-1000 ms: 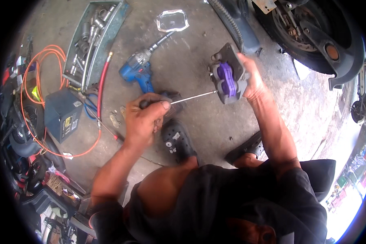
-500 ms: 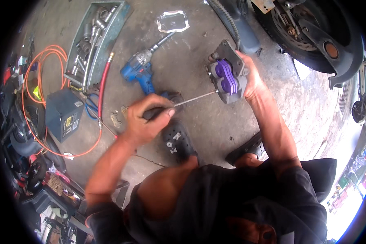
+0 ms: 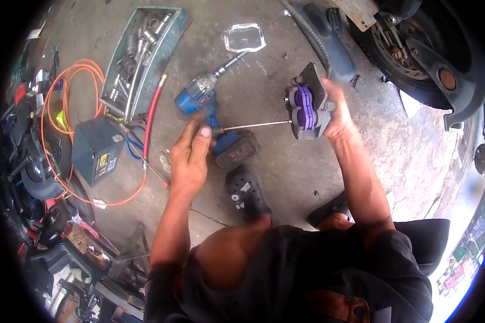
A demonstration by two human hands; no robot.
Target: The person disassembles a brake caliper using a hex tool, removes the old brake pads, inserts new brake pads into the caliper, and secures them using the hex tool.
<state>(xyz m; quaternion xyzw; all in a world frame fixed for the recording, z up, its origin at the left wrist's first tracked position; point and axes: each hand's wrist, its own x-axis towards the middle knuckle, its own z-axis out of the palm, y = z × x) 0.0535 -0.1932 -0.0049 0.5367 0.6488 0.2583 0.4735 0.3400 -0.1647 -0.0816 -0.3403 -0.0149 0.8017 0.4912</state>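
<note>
My right hand (image 3: 339,110) grips a grey brake caliper (image 3: 319,114) from its right side and holds it up above the floor. Purple brake pads (image 3: 306,106) sit in the caliper's opening. A long thin screwdriver (image 3: 258,125) reaches across from my left hand (image 3: 191,148), its tip touching the caliper's lower left edge. In my left hand, the thumb and slightly blurred, straightened fingers pinch the handle, which is mostly hidden. A corrugated hose (image 3: 315,35) runs up behind the caliper.
A blue impact wrench (image 3: 196,97) lies on the floor beyond my left hand. Farther left stand a metal tray (image 3: 145,59) of sockets, a dark box (image 3: 94,151) and a coiled orange hose (image 3: 43,124). A motorcycle wheel (image 3: 409,54) is at the upper right.
My left hand has turned and its fingers have straightened along the screwdriver's handle. The screwdriver now lies more level. The caliper has turned slightly, and the whole view has shifted.
</note>
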